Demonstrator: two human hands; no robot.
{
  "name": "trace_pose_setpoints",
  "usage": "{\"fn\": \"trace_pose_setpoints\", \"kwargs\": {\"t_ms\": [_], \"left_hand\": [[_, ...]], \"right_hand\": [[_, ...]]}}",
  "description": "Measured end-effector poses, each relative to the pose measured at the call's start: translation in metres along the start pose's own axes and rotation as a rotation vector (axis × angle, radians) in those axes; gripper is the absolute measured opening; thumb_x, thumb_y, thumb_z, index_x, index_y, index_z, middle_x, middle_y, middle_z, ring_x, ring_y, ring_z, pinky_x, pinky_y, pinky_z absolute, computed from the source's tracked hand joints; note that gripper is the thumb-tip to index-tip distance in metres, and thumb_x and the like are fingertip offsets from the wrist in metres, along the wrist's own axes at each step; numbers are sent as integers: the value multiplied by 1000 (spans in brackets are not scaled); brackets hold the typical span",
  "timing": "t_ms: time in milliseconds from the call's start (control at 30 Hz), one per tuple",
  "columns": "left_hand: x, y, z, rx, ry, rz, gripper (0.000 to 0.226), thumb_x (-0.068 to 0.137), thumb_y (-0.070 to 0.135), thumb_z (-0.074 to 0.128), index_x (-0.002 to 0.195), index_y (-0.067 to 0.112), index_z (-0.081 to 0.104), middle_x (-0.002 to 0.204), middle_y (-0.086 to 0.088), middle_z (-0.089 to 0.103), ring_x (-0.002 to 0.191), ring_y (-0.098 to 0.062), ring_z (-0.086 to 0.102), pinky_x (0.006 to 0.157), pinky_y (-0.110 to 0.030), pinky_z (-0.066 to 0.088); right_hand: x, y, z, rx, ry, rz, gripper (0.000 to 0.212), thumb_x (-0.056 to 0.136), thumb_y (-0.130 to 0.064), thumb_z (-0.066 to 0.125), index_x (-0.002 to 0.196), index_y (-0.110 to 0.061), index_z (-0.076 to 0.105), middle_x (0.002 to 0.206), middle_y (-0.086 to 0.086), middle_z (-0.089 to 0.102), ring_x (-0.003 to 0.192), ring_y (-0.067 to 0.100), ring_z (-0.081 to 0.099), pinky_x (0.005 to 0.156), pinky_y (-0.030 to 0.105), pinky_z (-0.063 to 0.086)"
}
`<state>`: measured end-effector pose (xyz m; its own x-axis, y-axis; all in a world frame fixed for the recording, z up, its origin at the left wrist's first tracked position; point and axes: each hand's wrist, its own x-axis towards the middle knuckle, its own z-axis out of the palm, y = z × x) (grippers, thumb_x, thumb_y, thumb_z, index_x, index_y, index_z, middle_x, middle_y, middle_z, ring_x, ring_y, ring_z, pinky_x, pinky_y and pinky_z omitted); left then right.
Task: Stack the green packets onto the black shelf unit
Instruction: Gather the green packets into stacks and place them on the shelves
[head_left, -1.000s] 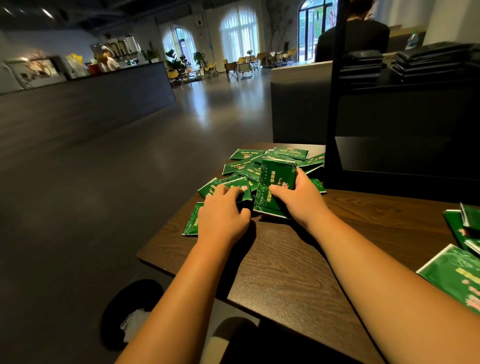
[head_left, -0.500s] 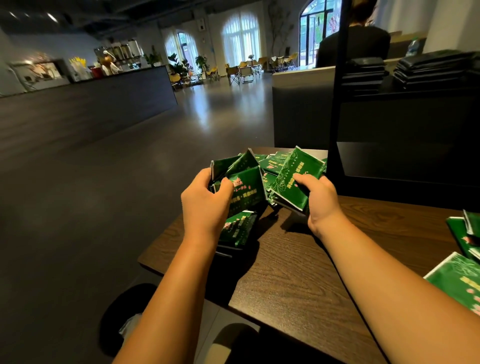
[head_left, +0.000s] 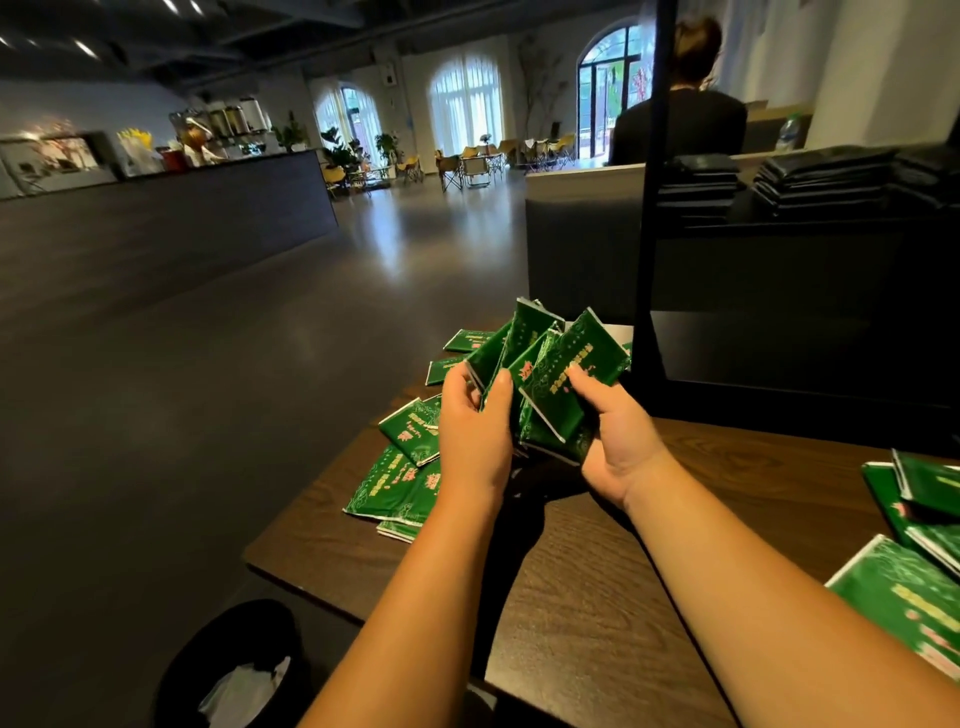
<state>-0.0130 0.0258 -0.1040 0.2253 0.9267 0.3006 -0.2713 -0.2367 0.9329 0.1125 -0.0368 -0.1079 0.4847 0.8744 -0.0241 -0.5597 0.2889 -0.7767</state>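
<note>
the green packets (head_left: 545, 374) are flat, glossy rectangles with a pale scroll pattern, yellow and pink print, and thin white edges at the sealed ends. a fanned bundle of them is held up above the wooden surface (head_left: 623, 571), just left of the black shelf unit (head_left: 779, 338).

the left hand (head_left: 475, 431) grips the bundle's left side, fingers curled behind it and the thumb laid across the front. the right hand (head_left: 618, 441) cups the right side from below, palm turned up, thumb pressing the face of the front packet. both hands are closed narrowly round the bundle.

the held packets stand on their short ends, long axes running up and away from the person. they splay apart at the top, the front one leaning right toward the shelf unit.

loose packets (head_left: 400, 467) lie flat on the surface under the left hand, and more packets (head_left: 909, 519) lie at the right edge.
</note>
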Motion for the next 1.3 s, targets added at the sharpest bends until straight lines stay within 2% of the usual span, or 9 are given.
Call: {"fn": "trace_pose_setpoints", "kwargs": {"t_ms": [300,467,567,700,867,1000,1133,1233,1300], "left_hand": [[-4,-10,-6,263,59,-36,19,104,39,70,111,22,69,94,9,69,74,5,60,73,-28,50],[-6,-12,-13,423,14,18,36,108,38,63,143,37,60,123,29,60,113,17,54,90,-11,43],[-6,-15,-10,449,-13,9,31,109,39,62,139,31,63,126,19,68,116,-1,63,95,-22,48],[-8,-17,-10,474,-32,-10,21,111,38,58,126,24,62,106,10,67,98,-15,66,78,-29,46],[-13,-7,-7,463,-13,-84,39,114,44,49,150,31,52,116,19,62,109,-10,61,91,-30,41],[-17,-2,-5,304,-29,-82,34,115,46,41,111,22,64,101,9,70,90,-2,65,78,-31,45],[-17,1,-3,179,-62,-164,15,106,20,53,117,23,62,102,2,76,96,-16,73,83,-43,56],[-14,1,-4,245,-149,-138,67,82,11,54,145,32,49,111,4,74,102,-25,72,89,-54,61],[-16,2,-3,320,-202,-107,82,74,13,53,153,32,41,119,1,71,106,-25,70,93,-57,61]], "right_hand": [[13,2,-11,-141,74,-79,37,97,-20,75,133,-12,71,124,11,79,117,32,75,107,61,55],[6,-2,-10,-236,55,-119,27,100,-12,72,126,-10,73,117,12,81,110,31,78,99,55,61],[1,-4,-9,-239,30,-107,25,101,-9,69,125,-7,72,117,16,80,109,34,78,96,53,62],[-1,-4,-7,-253,38,-103,20,101,-8,69,121,-8,72,113,16,81,107,35,79,93,52,64],[1,-2,-7,-373,39,-156,24,101,-15,73,124,-15,68,115,8,81,107,29,79,95,55,63],[2,-1,-8,-464,34,-213,22,101,-16,75,122,-17,68,115,6,80,107,25,78,96,54,63],[-2,-5,-6,-432,-40,-210,29,100,-5,71,127,-13,66,117,12,79,110,31,78,89,49,66],[0,-6,-6,-477,-83,-244,41,91,5,62,125,-16,68,117,16,76,111,35,75,90,51,64],[1,-3,-7,-525,-87,-222,50,84,8,56,124,-19,68,111,12,76,107,33,74,85,47,64]]}}
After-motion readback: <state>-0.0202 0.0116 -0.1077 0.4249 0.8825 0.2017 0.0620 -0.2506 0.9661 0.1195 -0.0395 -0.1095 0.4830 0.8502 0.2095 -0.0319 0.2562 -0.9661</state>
